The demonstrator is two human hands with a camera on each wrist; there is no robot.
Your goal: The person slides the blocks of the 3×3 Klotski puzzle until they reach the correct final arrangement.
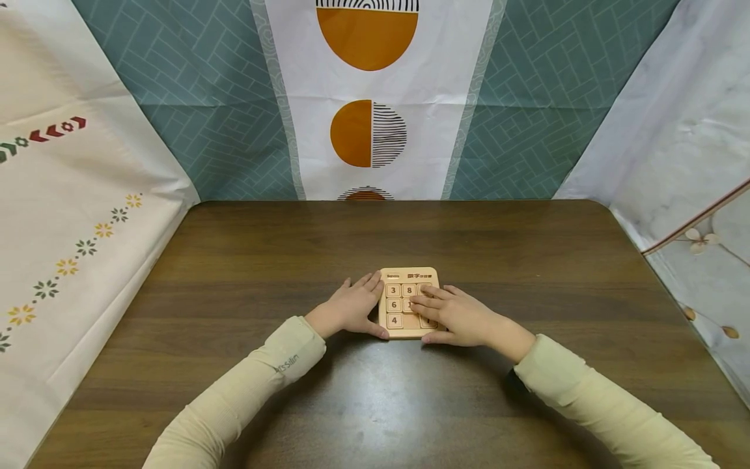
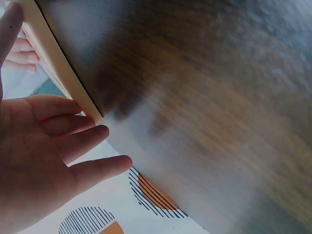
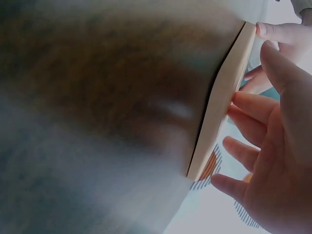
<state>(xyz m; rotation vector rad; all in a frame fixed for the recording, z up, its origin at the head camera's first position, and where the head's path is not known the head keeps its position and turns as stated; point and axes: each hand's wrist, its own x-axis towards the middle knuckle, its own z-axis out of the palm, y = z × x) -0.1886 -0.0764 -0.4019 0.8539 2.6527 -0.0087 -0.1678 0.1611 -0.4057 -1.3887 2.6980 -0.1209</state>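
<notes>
A wooden number sliding puzzle (image 1: 404,271) lies flat on the table, with square tiles in its frame. Tiles marked 3, 8, 6 and 4 can be read; the bottom-row middle slot shows bare wood. My left hand (image 1: 354,307) touches the puzzle's left side, fingertips near the upper corner and thumb by the lower one. Over the right-hand tiles my right hand (image 1: 463,317) rests with extended fingers, hiding part of them, its thumb near the front edge. In the left wrist view the fingers (image 2: 97,168) look fairly straight beside the puzzle's pale edge (image 2: 68,73).
The dark wood-grain table (image 1: 246,254) surrounds the puzzle. A patterned green and white cloth (image 1: 222,130) hangs behind the table's back edge. White cloths with floral prints flank it, one on the left (image 1: 76,215) and one on the right (image 1: 674,163).
</notes>
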